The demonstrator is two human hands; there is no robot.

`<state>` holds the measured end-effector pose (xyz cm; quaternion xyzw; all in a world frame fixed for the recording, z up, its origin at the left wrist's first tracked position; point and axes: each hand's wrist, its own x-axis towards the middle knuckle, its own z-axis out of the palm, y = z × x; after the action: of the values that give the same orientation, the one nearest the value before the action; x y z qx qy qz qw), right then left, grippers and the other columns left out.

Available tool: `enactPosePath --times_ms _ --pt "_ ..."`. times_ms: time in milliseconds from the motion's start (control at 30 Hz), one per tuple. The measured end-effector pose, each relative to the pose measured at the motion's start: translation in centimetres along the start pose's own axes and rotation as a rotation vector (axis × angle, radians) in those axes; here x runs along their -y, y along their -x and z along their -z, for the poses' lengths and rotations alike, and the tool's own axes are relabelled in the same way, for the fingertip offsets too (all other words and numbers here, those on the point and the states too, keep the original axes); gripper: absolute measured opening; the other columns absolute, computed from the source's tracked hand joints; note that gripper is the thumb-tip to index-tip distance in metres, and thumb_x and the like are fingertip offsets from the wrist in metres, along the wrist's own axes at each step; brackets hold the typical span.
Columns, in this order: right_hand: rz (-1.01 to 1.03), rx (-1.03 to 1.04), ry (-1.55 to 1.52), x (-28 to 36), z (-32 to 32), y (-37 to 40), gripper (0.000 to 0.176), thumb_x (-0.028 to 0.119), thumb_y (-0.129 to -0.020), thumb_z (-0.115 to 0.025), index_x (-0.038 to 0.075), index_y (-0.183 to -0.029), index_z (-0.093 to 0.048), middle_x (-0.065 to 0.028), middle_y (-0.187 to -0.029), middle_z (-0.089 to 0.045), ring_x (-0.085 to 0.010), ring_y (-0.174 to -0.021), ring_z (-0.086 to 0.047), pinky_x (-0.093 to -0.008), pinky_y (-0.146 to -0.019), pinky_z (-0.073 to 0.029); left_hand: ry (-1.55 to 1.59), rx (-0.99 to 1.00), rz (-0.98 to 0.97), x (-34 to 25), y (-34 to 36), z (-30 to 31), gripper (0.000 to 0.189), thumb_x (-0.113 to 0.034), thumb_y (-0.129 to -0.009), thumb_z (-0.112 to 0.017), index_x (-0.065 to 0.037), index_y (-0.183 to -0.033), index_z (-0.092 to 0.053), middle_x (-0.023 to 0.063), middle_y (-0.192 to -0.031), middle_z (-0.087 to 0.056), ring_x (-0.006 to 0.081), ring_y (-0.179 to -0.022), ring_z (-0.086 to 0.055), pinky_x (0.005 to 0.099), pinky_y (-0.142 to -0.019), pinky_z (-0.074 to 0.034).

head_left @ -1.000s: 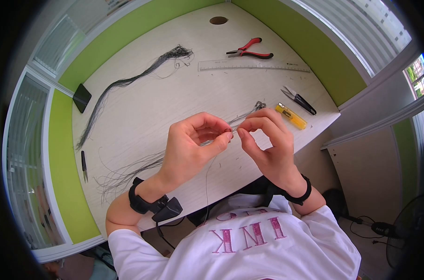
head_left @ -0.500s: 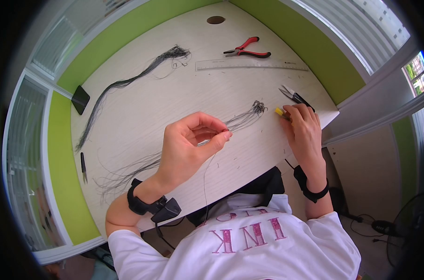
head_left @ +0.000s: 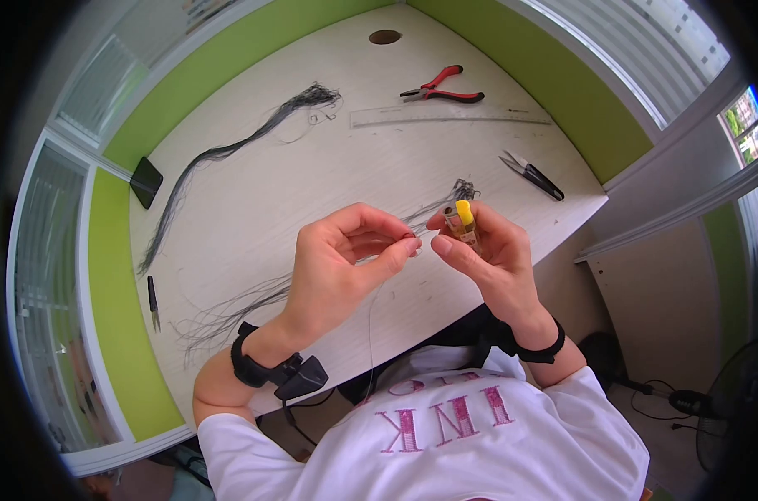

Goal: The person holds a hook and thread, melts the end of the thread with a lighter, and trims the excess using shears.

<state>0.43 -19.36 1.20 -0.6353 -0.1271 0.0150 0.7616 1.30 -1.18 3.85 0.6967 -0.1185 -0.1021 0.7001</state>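
Observation:
My left hand (head_left: 341, 259) is closed in a pinch, thumb against index finger, on the end of a thin dark thread (head_left: 371, 334) that hangs toward my shirt. Wrapped in my right hand (head_left: 504, 267) is a small lighter (head_left: 465, 219) with a yellow top and a see-through body, held upright close to the left fingertips. No flame shows. Behind both hands lies a loose bundle of dark threads (head_left: 266, 292), its far end gathered in small dark hooks or loops (head_left: 464, 189). The left hand and forearm cover part of that bundle.
Farther back are a second thread bundle (head_left: 229, 150), red-handled pliers (head_left: 442, 88) and a clear ruler (head_left: 446, 116). Black thread snips (head_left: 533, 174) lie at the right. A small pointed black-handled tool (head_left: 152, 302) and a dark flat object (head_left: 146, 182) are by the left edge.
My right hand has lifted the lighter off the table beside the snips and brought it left, next to my left fingertips. The left hand keeps its pinch, nearly still.

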Motion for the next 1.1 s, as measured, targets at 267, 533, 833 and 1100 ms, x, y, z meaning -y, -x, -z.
enactPosePath --times_ms 267,533,833,1100 --pt "0.033 0.087 0.16 -0.2 -0.2 -0.4 0.017 0.003 -0.087 -0.056 -0.006 -0.101 -0.055 -0.0063 -0.084 -0.064 -0.0083 -0.078 -0.059 -0.022 -0.07 -0.047 -0.029 0.009 0.009 -0.1 0.0 0.0 0.014 0.005 -0.082 -0.06 0.007 -0.096 -0.057 0.0142 -0.094 -0.063 0.0169 -0.09 -0.063 0.0286 -0.084 -0.052" --pt "0.143 0.085 0.263 -0.2 -0.4 -0.4 0.015 0.001 -0.087 -0.055 -0.007 -0.099 -0.054 -0.0077 -0.081 -0.063 -0.008 -0.074 -0.058 -0.0217 -0.065 -0.047 -0.032 0.02 0.012 0.0 0.0 0.1 0.015 0.005 -0.082 -0.06 0.007 -0.097 -0.057 0.0134 -0.095 -0.063 0.0168 -0.09 -0.063 0.029 -0.085 -0.051" --pt "-0.001 -0.04 0.029 -1.0 -0.4 0.2 0.018 0.013 -0.09 -0.057 -0.003 -0.098 -0.056 -0.0021 -0.081 -0.057 -0.0053 -0.075 -0.051 -0.0204 -0.068 -0.042 0.017 -0.05 -0.056 0.2 0.0 0.0 0.01 0.002 -0.079 -0.064 0.004 -0.088 -0.06 0.0082 -0.087 -0.064 0.0131 -0.085 -0.063 0.0261 -0.081 -0.051" --pt "-0.274 0.002 -0.196 -1.4 -1.1 0.1 0.051 0.046 -0.097 -0.032 0.005 -0.072 -0.049 0.0009 -0.065 -0.042 -0.0069 -0.058 -0.033 -0.0219 -0.053 -0.026 0.033 -0.077 -0.091 -0.2 0.1 0.0 0.011 0.005 -0.078 -0.065 0.004 -0.087 -0.06 0.0083 -0.087 -0.063 0.0129 -0.084 -0.062 0.0256 -0.08 -0.051"
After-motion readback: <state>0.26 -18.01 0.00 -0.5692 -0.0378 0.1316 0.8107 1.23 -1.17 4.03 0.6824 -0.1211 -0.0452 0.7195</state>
